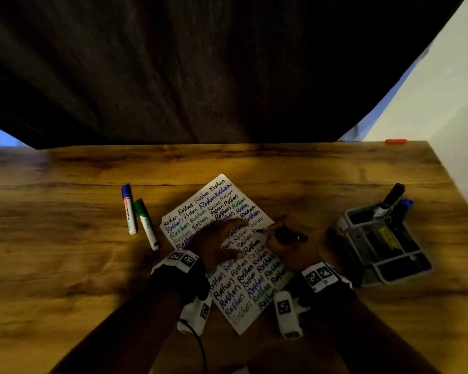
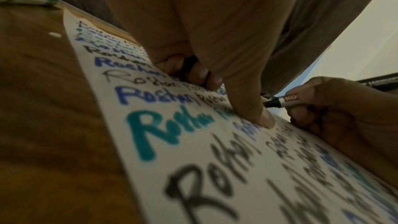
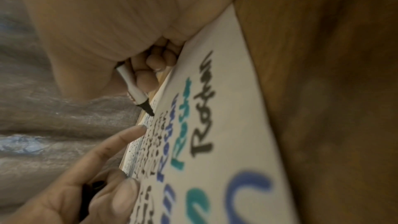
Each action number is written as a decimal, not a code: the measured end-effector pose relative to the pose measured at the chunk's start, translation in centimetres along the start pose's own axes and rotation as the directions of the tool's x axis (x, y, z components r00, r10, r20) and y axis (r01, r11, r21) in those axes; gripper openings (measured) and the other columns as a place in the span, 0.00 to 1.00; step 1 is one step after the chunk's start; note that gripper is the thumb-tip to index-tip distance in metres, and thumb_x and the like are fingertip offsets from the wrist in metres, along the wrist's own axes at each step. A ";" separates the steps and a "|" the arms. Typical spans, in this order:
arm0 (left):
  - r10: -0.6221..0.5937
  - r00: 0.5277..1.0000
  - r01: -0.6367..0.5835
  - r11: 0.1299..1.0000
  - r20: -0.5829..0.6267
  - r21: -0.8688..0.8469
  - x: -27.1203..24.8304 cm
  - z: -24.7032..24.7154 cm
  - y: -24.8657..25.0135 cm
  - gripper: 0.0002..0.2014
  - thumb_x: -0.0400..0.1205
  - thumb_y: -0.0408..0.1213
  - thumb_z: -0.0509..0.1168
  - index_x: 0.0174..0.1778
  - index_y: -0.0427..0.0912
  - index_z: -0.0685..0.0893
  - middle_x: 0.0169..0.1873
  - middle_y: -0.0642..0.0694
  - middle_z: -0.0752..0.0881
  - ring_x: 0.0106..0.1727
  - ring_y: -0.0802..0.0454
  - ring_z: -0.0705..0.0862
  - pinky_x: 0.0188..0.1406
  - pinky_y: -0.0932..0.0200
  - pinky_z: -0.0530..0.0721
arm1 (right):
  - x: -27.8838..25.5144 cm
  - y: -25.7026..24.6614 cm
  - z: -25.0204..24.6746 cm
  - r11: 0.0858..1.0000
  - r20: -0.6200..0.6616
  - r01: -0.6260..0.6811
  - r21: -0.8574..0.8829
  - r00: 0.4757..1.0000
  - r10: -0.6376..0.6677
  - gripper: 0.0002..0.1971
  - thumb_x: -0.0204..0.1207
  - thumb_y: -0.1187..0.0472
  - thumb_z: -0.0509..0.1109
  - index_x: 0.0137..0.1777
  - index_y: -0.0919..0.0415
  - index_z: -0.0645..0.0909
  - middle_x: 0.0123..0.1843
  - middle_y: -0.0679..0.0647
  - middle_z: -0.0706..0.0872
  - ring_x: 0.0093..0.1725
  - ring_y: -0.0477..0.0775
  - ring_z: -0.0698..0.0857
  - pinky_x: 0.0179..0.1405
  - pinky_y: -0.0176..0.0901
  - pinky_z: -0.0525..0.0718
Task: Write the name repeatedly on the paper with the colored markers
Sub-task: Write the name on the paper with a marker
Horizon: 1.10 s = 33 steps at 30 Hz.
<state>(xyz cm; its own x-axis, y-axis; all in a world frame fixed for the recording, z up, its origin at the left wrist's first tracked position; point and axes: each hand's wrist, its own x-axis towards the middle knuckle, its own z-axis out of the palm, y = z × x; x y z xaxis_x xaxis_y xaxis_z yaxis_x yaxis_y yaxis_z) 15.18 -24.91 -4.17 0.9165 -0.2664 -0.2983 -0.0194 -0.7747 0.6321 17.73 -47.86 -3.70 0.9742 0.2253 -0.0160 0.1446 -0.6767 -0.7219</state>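
On wooden table (image 1: 65,238): right hand (image 1: 289,249) pinches black marker (image 1: 287,235), tip on paper (image 1: 243,300); left hand (image 1: 216,238) index presses paper, other fingers (image 2: 202,74) curl round black cap (image 2: 190,64).

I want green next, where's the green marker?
In the head view, the green marker lies left of the paper, beside the blue marker.

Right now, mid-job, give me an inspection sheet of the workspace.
Surface: wooden table.
Job's things: paper nearly filled with names; black marker tip on it; blue marker and green marker lie capped to its left.
Clutter: grey organizer holding markers at right; red object at far edge.
Hands: right hand grips black marker; left hand presses paper, apparently holding a dark cap.
Cables: black cable below left wrist.
Surroundings: dark cloth behind, white wall right.
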 end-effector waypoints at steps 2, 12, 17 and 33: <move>-0.004 1.000 0.004 1.000 0.007 -0.007 0.1 0.0 -0.1 0.35 0.78 0.55 0.74 0.78 0.69 0.66 0.75 0.48 0.75 0.74 0.45 0.75 0.72 0.42 0.79 | -0.1 -0.5 -0.2 0.998 -0.001 -0.002 0.068 1.000 0.002 0.09 0.72 0.60 0.76 0.50 0.63 0.85 0.48 0.49 0.87 0.49 0.45 0.83 0.45 0.10 0.69; 0.001 1.000 -0.001 1.000 0.016 -0.018 -0.1 -0.2 0.0 0.34 0.78 0.56 0.73 0.78 0.70 0.65 0.77 0.49 0.74 0.76 0.45 0.74 0.73 0.42 0.78 | 0.0 0.7 0.7 0.957 0.035 -0.098 0.274 0.995 0.092 0.09 0.67 0.58 0.78 0.45 0.59 0.86 0.40 0.37 0.83 0.43 0.30 0.81 0.51 0.18 0.75; 0.001 1.000 0.000 1.000 0.020 -0.015 -0.1 -0.3 0.1 0.34 0.78 0.56 0.73 0.79 0.68 0.66 0.76 0.48 0.75 0.75 0.45 0.75 0.73 0.43 0.78 | -0.6 1.3 0.8 0.923 0.073 -0.068 0.379 0.996 0.043 0.13 0.52 0.45 0.80 0.37 0.38 0.84 0.36 0.35 0.86 0.47 0.37 0.79 0.67 0.44 0.75; -0.017 1.000 0.016 1.000 0.027 0.015 0.1 -0.4 0.1 0.35 0.78 0.57 0.74 0.79 0.71 0.65 0.77 0.49 0.73 0.76 0.44 0.74 0.74 0.42 0.78 | -0.3 0.7 0.5 0.973 -0.089 -0.009 0.232 0.996 0.030 0.08 0.68 0.64 0.76 0.40 0.55 0.80 0.39 0.48 0.87 0.38 0.43 0.85 0.37 0.32 0.82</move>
<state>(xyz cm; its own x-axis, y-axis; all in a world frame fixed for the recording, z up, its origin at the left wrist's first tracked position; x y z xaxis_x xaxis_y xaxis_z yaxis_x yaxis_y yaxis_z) 15.38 -24.78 -3.83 0.9058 -0.2686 -0.3277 -0.0107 -0.7877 0.6160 17.50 -48.08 -4.57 0.9896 0.1416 0.0233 0.0916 -0.4975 -0.8626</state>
